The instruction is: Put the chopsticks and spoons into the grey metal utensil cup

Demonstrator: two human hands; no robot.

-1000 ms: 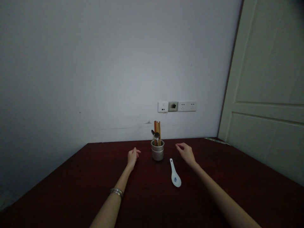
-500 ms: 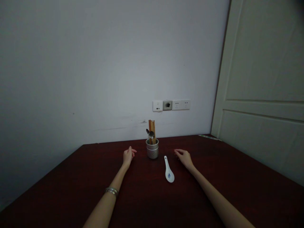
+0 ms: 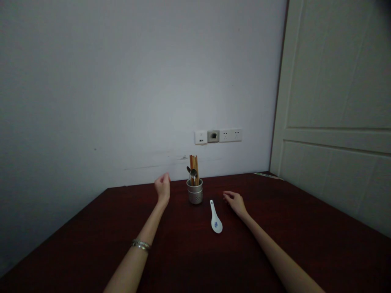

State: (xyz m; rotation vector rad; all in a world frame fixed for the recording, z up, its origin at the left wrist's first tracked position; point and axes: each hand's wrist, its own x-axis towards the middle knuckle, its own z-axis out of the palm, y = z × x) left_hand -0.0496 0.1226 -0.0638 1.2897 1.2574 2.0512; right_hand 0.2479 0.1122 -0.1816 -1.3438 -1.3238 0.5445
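A grey metal utensil holder point(image 3: 194, 196) stands upright near the back of the table, with wooden chopsticks point(image 3: 194, 163) and metal spoons point(image 3: 193, 173) sticking up from it. To its left my left hand point(image 3: 163, 188) is lifted off the tabletop, its fingers curled into a fist with nothing showing in them. A white soup spoon point(image 3: 216, 224) with a blue mark in its bowl lies in front of the holder, slightly right. My right hand point(image 3: 234, 202) rests on the table beyond the spoon's right side, fingers loosely bent and apart from it, holding nothing.
The dark red table point(image 3: 189, 260) runs back to a pale wall point(image 3: 137, 101) with sockets point(image 3: 230, 135) above its rear edge. A panelled white door point(image 3: 332, 171) borders the right side. A thin pale strip point(image 3: 269, 176) lies at the back right corner.
My left hand has risen from the table and its fingers have curled in. The right hand, spoon and holder stay in place; the view has shifted slightly.
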